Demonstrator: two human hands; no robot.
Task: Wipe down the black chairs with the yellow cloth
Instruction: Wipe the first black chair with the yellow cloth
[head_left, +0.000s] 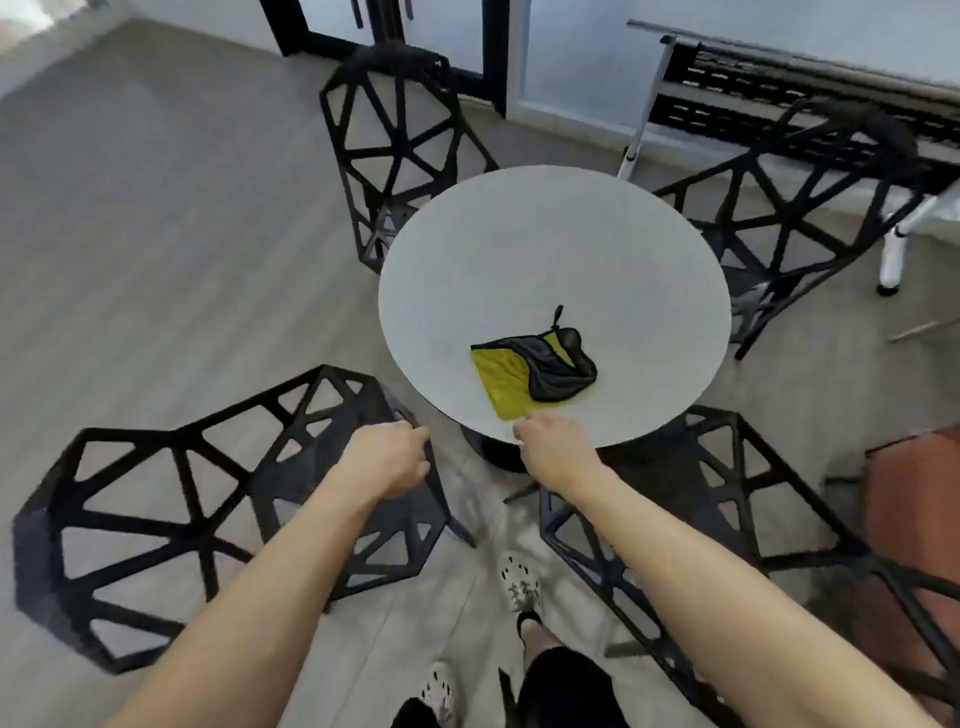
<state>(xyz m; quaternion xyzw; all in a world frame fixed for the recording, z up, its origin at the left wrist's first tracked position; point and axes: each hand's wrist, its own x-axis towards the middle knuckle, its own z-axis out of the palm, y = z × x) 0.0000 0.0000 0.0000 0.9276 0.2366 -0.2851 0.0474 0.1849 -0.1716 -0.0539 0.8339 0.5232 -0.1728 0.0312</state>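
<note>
Reaching for the cloth (524, 374), the right grip (550, 447) hangs loosely curled and empty, just short of its near corner on the desk (519, 249). The left grip (387, 460) clasps the chair (218, 493) edge (firmly, it seems). Pinching one corner could drag the cloth off.

Office break area: round white worktop (550, 249), four black lattice chairs (395, 150), grey plank floor (156, 234), black-framed glass doors (384, 31).
</note>
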